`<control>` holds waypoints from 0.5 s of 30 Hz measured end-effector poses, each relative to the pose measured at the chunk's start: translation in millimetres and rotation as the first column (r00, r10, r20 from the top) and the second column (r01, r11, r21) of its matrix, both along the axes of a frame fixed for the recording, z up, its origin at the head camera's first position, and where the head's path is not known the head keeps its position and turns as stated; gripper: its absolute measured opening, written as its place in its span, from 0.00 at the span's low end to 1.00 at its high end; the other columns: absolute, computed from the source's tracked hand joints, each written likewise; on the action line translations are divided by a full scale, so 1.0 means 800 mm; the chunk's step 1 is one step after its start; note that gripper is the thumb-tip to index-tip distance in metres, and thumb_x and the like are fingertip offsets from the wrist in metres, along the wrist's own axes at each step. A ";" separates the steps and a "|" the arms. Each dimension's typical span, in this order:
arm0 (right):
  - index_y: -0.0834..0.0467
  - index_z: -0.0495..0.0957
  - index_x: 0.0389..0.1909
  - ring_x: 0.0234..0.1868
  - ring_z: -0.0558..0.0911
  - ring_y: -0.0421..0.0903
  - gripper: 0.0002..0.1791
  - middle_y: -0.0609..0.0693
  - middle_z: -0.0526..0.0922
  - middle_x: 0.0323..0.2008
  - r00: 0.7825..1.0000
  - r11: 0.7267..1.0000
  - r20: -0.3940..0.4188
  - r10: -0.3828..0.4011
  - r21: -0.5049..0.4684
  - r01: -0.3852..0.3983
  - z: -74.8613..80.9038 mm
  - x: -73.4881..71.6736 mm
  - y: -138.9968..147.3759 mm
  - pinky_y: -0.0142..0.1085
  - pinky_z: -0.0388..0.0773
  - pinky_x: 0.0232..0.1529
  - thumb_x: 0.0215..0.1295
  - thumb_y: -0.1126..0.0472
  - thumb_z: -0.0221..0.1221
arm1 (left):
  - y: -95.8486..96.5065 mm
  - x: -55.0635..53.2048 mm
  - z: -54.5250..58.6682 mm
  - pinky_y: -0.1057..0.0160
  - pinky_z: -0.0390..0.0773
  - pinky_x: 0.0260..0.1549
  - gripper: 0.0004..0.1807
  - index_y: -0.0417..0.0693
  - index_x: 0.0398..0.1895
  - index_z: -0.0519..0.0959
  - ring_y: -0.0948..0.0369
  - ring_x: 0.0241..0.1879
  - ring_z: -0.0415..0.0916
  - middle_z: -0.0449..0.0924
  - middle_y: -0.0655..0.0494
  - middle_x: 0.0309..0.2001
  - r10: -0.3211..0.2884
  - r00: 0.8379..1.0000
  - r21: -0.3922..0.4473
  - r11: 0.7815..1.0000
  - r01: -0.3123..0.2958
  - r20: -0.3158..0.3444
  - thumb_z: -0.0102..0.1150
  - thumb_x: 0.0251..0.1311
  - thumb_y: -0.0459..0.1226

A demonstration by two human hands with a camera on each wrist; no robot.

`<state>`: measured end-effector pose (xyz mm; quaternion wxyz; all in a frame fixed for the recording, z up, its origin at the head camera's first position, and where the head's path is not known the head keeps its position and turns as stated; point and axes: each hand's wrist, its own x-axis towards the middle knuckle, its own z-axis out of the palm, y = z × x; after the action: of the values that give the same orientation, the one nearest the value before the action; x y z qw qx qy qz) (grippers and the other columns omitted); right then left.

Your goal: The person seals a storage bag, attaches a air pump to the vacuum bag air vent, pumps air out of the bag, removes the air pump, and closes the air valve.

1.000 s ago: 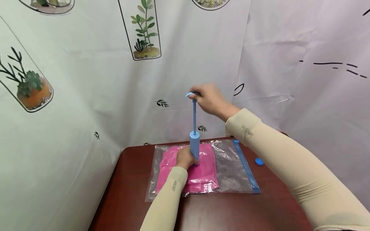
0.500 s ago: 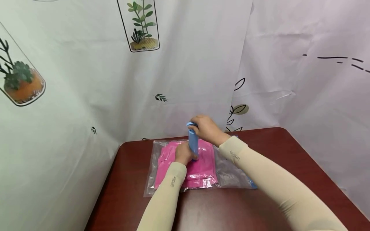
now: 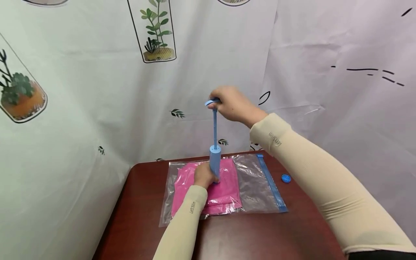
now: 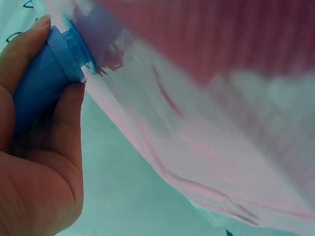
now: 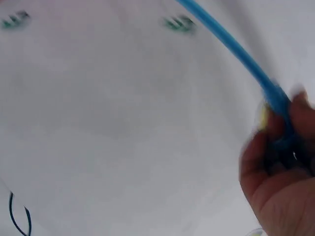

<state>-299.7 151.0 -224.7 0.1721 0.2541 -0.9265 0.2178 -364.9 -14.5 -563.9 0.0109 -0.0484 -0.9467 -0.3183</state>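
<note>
A blue hand pump (image 3: 215,159) stands upright on a clear plastic storage bag (image 3: 255,180) with folded pink fabric (image 3: 227,184) inside. Low on the pump's barrel, my left hand (image 3: 204,175) grips it; in the left wrist view thumb and fingers wrap the barrel (image 4: 42,73) just behind its collar, which meets the bag. High above, my right hand (image 3: 232,104) holds the pump's handle (image 3: 212,102), with the thin rod (image 3: 215,128) drawn far out of the barrel. The right wrist view shows fingers curled round the handle end of the rod (image 5: 236,49), slightly blurred.
A round blue valve cap (image 3: 286,178) lies on the dark red table (image 3: 260,234), right of the bag. Along the bag's right edge runs a blue zip strip (image 3: 272,182). A white curtain with plant prints (image 3: 211,54) hangs close behind the table and at its left.
The right hand pushed the pump handle down onto the barrel, then pulled it back up to about its earlier height. The left hand kept its hold on the barrel.
</note>
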 end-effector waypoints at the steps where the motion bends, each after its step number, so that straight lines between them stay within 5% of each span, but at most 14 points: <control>1: 0.64 0.88 0.53 0.51 0.85 0.57 0.13 0.61 0.91 0.50 0.999 1.000 -0.038 -0.003 0.015 0.003 0.004 0.002 0.001 0.51 0.85 0.59 0.86 0.58 0.64 | 0.000 0.000 0.001 0.44 0.91 0.55 0.31 0.50 0.42 0.92 0.52 0.41 0.90 0.95 0.52 0.39 -0.004 1.000 0.007 1.000 0.004 -0.003 0.97 0.28 0.38; 6: 0.64 0.90 0.53 0.47 0.87 0.55 0.12 0.60 0.92 0.47 0.995 0.999 -0.100 -0.003 -0.042 -0.001 -0.030 0.007 0.003 0.49 0.87 0.53 0.83 0.58 0.67 | 0.005 0.001 0.010 0.46 0.91 0.52 0.28 0.52 0.38 0.90 0.55 0.38 0.87 0.94 0.54 0.36 -0.007 1.000 0.013 1.000 0.007 0.001 0.97 0.30 0.38; 11: 0.61 0.92 0.47 0.39 0.87 0.50 0.13 0.56 0.93 0.40 1.000 0.989 0.020 -0.021 -0.145 0.024 -0.118 -0.001 0.002 0.45 0.88 0.45 0.81 0.54 0.71 | 0.006 -0.006 0.006 0.46 0.91 0.52 0.31 0.52 0.41 0.91 0.54 0.38 0.88 0.94 0.53 0.36 -0.038 0.998 -0.020 0.999 0.037 -0.041 0.99 0.28 0.40; 15: 0.61 0.92 0.49 0.45 0.89 0.51 0.13 0.57 0.94 0.45 0.997 0.986 0.077 -0.025 -0.162 0.038 -0.178 -0.003 -0.001 0.47 0.91 0.51 0.81 0.54 0.70 | 0.005 -0.010 -0.003 0.49 0.91 0.47 0.32 0.53 0.41 0.91 0.56 0.34 0.87 0.93 0.55 0.34 -0.072 0.993 -0.061 0.996 0.066 -0.097 0.99 0.27 0.43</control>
<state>-302.4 150.2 -367.4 0.1609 0.2161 -0.9153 0.2994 -373.0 -10.6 -566.1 0.0455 -0.0971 -0.9515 -0.2884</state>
